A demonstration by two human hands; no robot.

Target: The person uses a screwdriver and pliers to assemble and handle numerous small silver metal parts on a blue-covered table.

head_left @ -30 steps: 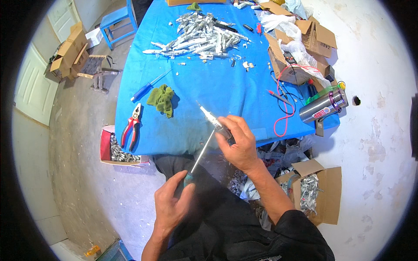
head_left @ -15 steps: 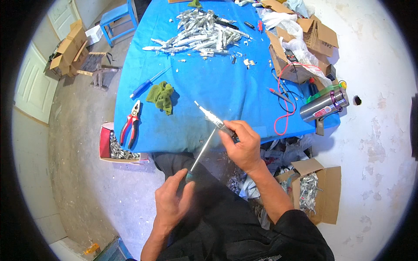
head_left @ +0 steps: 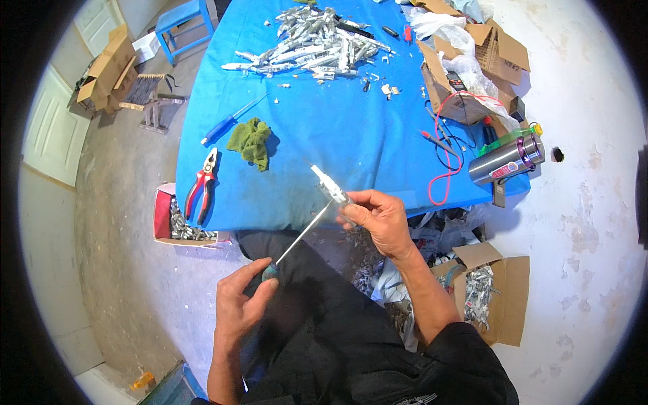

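Note:
My right hand (head_left: 379, 219) grips a slim white and grey pen-like device (head_left: 329, 185) just past the table's near edge, its narrow end slanting up to the left. In my left hand (head_left: 237, 300) is a screwdriver (head_left: 297, 241) with a teal handle, held between thumb and fingers. The screwdriver's shaft rises to the right and its tip meets the side of the device. Both hands are over my dark-clothed lap and the table edge. Farther off on the blue cloth, a large pile of similar white devices (head_left: 317, 47) lies heaped.
Pliers (head_left: 201, 185), a blue screwdriver (head_left: 219, 130) and a green rag (head_left: 250, 142) lie at the table's left. A steel flask (head_left: 506, 162), a red cable (head_left: 439, 182) and cartons (head_left: 442, 88) line the right side. Filled boxes stand below, one left (head_left: 162, 216), one right (head_left: 509, 297).
My left hand has moved left with the screwdriver, its handle showing more. The device in my right hand has turned slightly, and its thin tip looks shorter.

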